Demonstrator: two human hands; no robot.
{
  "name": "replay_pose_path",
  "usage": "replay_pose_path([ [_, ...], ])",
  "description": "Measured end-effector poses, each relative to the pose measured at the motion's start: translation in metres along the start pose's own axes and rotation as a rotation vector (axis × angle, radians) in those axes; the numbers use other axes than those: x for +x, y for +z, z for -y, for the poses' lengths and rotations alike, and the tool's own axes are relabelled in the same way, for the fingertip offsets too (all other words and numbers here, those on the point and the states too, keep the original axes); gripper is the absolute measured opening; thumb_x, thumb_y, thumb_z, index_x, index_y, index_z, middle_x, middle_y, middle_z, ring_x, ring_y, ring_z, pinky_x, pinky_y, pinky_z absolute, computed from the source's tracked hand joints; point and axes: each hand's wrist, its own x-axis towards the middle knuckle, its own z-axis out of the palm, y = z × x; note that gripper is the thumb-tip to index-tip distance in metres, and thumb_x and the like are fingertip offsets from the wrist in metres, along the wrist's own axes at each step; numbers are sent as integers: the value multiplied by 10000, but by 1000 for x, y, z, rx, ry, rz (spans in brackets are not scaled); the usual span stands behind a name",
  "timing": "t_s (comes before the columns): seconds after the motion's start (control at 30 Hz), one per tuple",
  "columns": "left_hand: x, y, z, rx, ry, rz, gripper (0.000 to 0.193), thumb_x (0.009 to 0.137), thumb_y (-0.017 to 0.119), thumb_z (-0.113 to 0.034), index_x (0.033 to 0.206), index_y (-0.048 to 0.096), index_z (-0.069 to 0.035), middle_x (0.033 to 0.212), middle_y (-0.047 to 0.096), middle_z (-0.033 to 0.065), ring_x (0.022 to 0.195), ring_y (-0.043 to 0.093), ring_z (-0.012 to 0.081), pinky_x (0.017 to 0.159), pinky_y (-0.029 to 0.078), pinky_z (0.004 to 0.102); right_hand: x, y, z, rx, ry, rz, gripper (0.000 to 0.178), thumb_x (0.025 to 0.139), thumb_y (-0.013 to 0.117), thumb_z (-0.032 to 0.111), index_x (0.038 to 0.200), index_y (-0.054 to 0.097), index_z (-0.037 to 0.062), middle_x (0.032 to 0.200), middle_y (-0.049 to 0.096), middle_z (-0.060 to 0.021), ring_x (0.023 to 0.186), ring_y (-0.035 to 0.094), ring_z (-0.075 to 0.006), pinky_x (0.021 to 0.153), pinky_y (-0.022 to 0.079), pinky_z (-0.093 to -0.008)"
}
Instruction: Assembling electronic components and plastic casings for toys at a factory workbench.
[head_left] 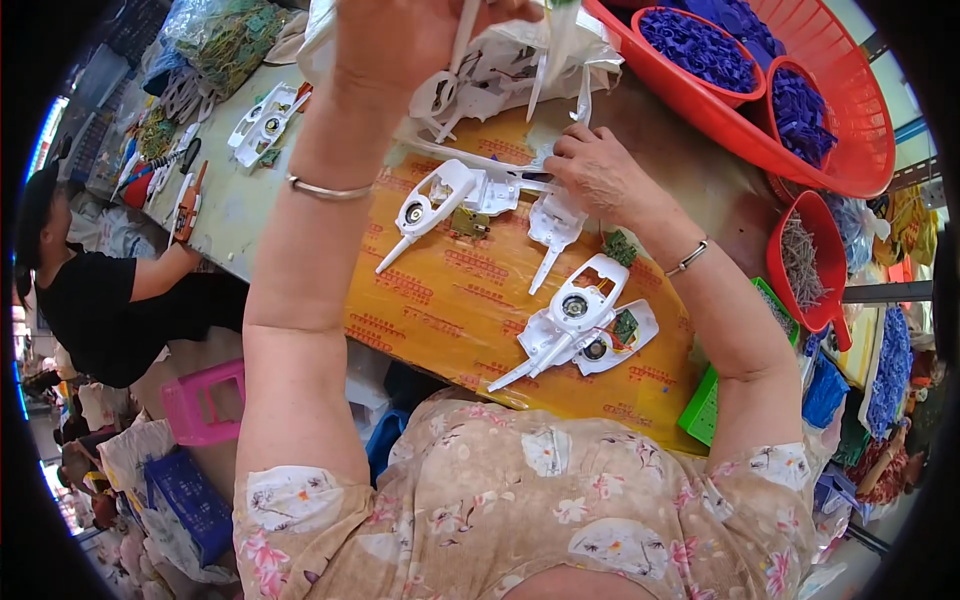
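My left hand [405, 45] reaches to the top edge, where its fingers are partly cut off. They are closed around a slim white plastic part [464, 38], above a white bag [580, 60] of similar wired parts. My right hand [605, 172] bends its fingers onto a white plastic housing half [556, 222] with a long narrow tip. Left of it lie a white housing [425, 205] with a round metal-centred piece and a small brassy block [470, 223]. Nearer my body, white housings [575, 310] with round speaker-like pieces, wires and a green circuit board [625, 327] are stacked together.
A big red basket [690, 112] at the far right holds tubs of purple parts [700, 50]. Below it are a red scoop [812, 235] of pins and a green basket [702, 408]. Another person [90, 290] sits at left, near an orange-handled tool [188, 205] and a pink stool [200, 400].
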Motion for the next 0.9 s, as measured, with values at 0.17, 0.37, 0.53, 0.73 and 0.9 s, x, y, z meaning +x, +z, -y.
replay_pose_path([
  [0.17,-22,57,-13,750,60,52,667,836,477,-354,1271,363,140,888,526,149,758,556,271,787,483,431,0,-1,-6,-20,53,81,137,708,625,120,845,630,120,874,550,-40,955,517,-199,774,403,-336],
  [0.37,-63,87,26,1169,-312,-21,574,717,700,-270,1170,515,30,993,564,131,770,583,246,696,478,324,6,-4,-17,80,170,62,128,760,597,138,863,671,155,921,567,-50,1009,515,-226,829,416,-404],
  [0.53,-110,33,68,1712,-417,146,640,700,761,-340,1148,537,58,958,580,166,905,580,307,787,466,353,20,13,-17,18,224,165,205,772,564,88,918,693,150,952,556,-74,1038,502,-242,852,418,-409],
  [0.73,-124,-43,41,2272,-454,-771,223,821,564,-129,911,583,74,757,616,161,740,626,243,675,488,342,18,20,-20,59,187,68,171,763,607,82,909,682,132,931,538,-67,1001,507,-239,811,420,-396],
  [0.9,-106,-66,33,1329,-549,-1132,177,838,572,-126,913,550,33,763,602,129,731,627,207,561,484,325,18,19,-20,73,194,74,195,753,618,70,927,688,125,923,534,-62,994,506,-237,808,420,-394],
])
